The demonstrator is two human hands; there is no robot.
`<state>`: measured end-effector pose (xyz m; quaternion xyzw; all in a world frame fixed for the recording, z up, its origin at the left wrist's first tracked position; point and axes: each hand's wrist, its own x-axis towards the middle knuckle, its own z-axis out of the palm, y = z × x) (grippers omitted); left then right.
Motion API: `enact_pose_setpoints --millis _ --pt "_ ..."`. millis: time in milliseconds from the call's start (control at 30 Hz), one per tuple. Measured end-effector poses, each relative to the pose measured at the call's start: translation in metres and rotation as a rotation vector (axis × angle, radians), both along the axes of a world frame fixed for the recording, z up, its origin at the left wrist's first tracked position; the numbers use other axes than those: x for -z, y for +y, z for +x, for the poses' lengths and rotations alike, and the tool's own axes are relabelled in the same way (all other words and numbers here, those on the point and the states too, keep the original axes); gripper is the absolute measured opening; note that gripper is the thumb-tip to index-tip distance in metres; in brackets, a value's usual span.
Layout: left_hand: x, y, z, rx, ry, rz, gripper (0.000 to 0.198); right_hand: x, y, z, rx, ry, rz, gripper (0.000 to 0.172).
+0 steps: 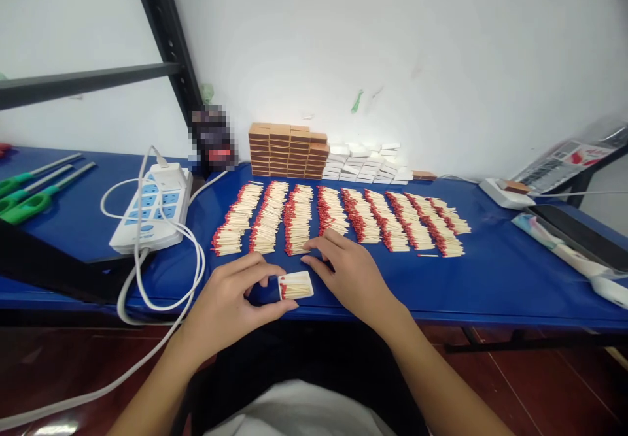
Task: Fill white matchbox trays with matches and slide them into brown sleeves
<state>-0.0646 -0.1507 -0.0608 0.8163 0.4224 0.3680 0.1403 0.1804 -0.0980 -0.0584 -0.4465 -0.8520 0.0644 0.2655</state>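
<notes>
My left hand (235, 299) grips a small white matchbox tray (310, 284) between thumb and forefinger, near the table's front edge. Inside the tray lie several red-tipped matches (298, 290), heads toward my left hand. My right hand (350, 272) is at the near end of a row of matches (299, 210), to the upper right of the tray. Its forefinger and thumb are bent and a little apart at the stick ends; I see nothing held between them. More rows of matches (392, 217) spread to the right, and others (269, 217) lie to the left.
Brown matchbox sleeves (279, 151) stand stacked against the wall beside piled white trays (367, 161). A power strip (157, 207) with loose white cable and green-handled scissors-like tools (34, 201) are at left. At right lie a phone (579, 233) and another white power strip (505, 194).
</notes>
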Motion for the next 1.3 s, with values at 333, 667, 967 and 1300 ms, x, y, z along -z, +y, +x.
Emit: enact_pose_setpoints --millis 333,667,967,1300 --pt "0.001 0.0 0.0 -0.005 0.003 -0.006 0.029 -0.005 -0.002 0.004 -0.017 -0.072 -0.033 0.011" --pt "0.0 0.0 0.0 0.003 -0.004 -0.003 0.028 -0.016 -0.006 0.016 -0.074 -0.092 -0.08 0.014" --pt "0.001 0.0 0.0 -0.003 0.001 -0.018 0.028 -0.019 -0.005 0.016 -0.076 -0.096 -0.111 0.013" --pt "0.0 0.001 0.0 0.003 0.003 -0.012 0.028 -0.017 -0.004 0.014 -0.101 -0.073 -0.108 0.008"
